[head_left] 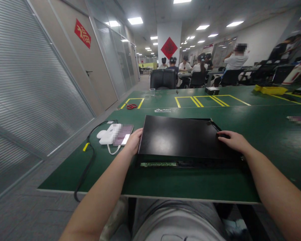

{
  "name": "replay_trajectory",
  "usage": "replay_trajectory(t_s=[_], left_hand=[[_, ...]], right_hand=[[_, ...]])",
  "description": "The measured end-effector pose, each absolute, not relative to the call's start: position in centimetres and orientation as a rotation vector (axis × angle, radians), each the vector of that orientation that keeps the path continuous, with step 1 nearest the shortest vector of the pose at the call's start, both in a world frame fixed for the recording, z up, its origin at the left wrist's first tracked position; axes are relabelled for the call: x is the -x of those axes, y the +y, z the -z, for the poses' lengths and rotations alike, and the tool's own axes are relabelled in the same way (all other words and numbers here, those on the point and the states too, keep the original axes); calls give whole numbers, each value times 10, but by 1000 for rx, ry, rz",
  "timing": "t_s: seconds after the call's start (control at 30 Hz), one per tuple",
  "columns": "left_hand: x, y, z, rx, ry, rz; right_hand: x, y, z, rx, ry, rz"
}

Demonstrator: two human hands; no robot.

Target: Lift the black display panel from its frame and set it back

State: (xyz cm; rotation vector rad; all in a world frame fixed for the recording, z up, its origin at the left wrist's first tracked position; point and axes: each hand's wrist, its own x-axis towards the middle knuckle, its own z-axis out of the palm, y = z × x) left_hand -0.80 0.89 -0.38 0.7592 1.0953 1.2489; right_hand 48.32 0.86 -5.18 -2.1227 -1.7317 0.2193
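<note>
A glossy black flat panel [175, 137], which looks like a display screen, lies slightly tilted over a dark frame [217, 126] whose upper right corner shows. My left hand [134, 141] grips the panel's left edge, its fingertips partly hidden behind it. At the right edge, my right hand [232, 141] has thumb and fingers closed on the panel's side by the frame; how much of each it holds is unclear. Below the panel's near edge, a narrow green circuit board [159, 164] shows along the dark strip. What lies under the panel is hidden.
Left on the green table [190, 187] are a phone [124, 134], a white device [107, 135] and a black cable [86, 167]. Beyond lie red scissors [131, 106], small white pieces [162, 110], a clear cup [152, 91] and a yellow tray [270, 90]. Several people sit or stand behind.
</note>
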Motion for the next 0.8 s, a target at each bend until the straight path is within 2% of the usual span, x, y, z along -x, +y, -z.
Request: replay_trajectory(t_s=[0.8], left_hand=[[18,7,11,-1089,1017,-1239]], right_hand=[[-484,9,50,2072,-1577,-325]])
